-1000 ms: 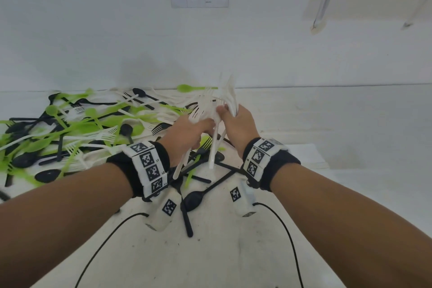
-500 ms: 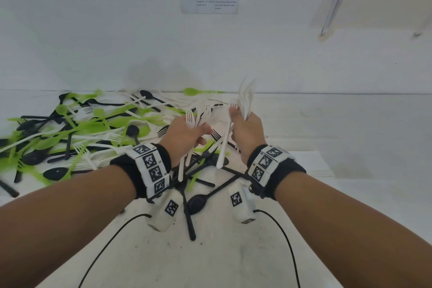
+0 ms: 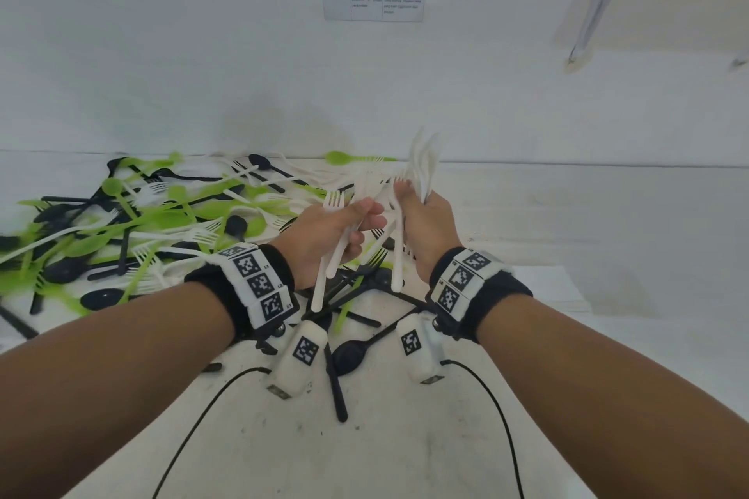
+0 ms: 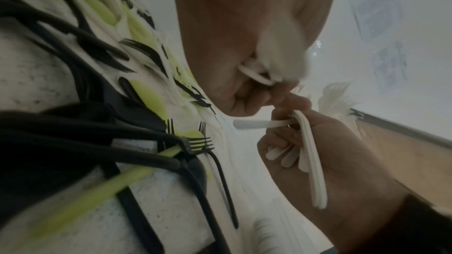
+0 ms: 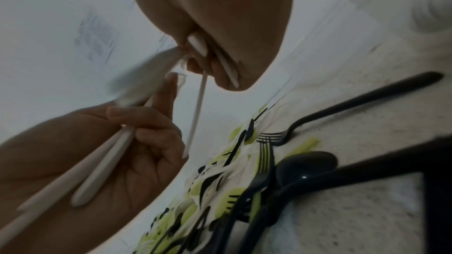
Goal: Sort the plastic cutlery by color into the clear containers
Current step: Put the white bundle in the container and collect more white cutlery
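To the left of the hands, a mixed pile of cutlery (image 3: 133,223) in green, black and white lies spread over the white tabletop (image 3: 567,239), reaching back toward the wall. The left hand (image 3: 336,233) is raised above the near edge of that pile, its fingers curled round a small bunch of white forks (image 3: 330,255); one fork's tines stand up above the knuckles and the handles hang down and toward the person below the palm. The right-wrist view shows the same grip from beneath, two white handles (image 5: 97,173) lying across the palm with the fingers folded over them. Just beside it, nearly touching, the right hand (image 3: 425,231) is closed on a larger bundle of white cutlery (image 3: 423,166), whose upper ends fan out above the fist while a few handles stick out underneath. In the left-wrist view that bundle's handles (image 4: 310,152) run through the curled fingers, and the fingertips of the two hands meet round a white piece between them; which hand has hold of that piece cannot be told. Directly beneath both hands, several black forks and spoons (image 3: 348,352) and a green handle lie crossed on the tabletop. The clear containers cannot be made out in any view.
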`<state>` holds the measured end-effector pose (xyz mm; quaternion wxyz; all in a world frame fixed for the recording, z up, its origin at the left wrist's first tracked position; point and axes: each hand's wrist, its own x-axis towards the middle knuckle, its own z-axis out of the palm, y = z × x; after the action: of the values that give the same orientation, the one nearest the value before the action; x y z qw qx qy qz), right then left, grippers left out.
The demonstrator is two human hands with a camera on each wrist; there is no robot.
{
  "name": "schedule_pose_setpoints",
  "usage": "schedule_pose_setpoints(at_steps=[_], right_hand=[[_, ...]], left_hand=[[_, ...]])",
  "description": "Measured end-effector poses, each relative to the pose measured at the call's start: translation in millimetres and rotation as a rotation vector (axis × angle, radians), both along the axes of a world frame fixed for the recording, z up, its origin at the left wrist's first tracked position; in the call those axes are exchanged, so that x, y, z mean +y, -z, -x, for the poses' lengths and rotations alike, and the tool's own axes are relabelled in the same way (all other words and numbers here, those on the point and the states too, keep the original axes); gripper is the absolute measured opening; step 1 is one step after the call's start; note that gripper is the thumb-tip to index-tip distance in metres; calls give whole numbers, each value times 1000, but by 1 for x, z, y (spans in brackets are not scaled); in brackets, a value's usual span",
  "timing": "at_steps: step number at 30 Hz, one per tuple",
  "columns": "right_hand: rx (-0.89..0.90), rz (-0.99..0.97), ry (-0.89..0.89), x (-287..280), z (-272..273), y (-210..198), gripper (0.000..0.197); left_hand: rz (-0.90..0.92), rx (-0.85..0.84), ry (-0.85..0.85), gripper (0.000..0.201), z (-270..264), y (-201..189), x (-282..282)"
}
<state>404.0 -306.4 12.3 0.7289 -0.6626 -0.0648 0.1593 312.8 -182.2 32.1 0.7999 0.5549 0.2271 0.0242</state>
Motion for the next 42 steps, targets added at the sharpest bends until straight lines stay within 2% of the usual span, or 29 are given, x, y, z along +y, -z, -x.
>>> schedule_pose_setpoints(at_steps=[3, 8, 12, 14, 15, 17, 18, 21, 23, 27, 30, 32, 34, 37, 42], right_hand=[[64, -68, -40, 5, -1, -5, 38], [87, -28, -118, 2, -6, -3, 37], [134, -64, -158, 6, -4, 1, 45], [148, -87, -134, 11, -2, 2, 57], [155, -109, -123, 14, -1, 2, 57], [159, -149, -116, 16, -2, 2, 44], [155, -148, -121, 16, -3, 2, 38], [122, -100, -128, 14, -7, 8, 36], [105, -76, -130, 11, -8, 11, 36], [101, -50, -89, 8, -8, 13, 32], [111, -62, -51, 10, -7, 11, 44], [114, -74, -46, 11, -6, 10, 50], [116, -105, -64, 10, -4, 9, 49], [130, -139, -117, 5, 0, 9, 35], [114, -141, -71, 8, 4, 10, 61]], left_hand=[[113, 10, 20, 26, 0, -1, 0], [-57, 11, 43, 31, 4, -1, 5], [-76, -2, 67, 34, 7, -1, 8], [-233, -1, 28, 32, 7, -1, 6], [-396, -16, -3, 28, 8, 0, 5], [-757, -113, -46, 28, 10, 5, 5], [-876, -163, -48, 31, 12, 8, 6], [-1063, -187, -37, 24, 15, 15, 10], [-1049, -147, -60, 22, 14, 17, 11], [-989, -52, 13, 39, 10, 13, 11], [-1006, -41, 59, 30, 10, 10, 7], [-997, -32, 58, 13, 8, 11, 7], [-945, 2, 72, 22, 6, 14, 7], [-814, 38, 98, 43, 4, 13, 3], [-841, -20, 68, 37, 8, 13, -1]])
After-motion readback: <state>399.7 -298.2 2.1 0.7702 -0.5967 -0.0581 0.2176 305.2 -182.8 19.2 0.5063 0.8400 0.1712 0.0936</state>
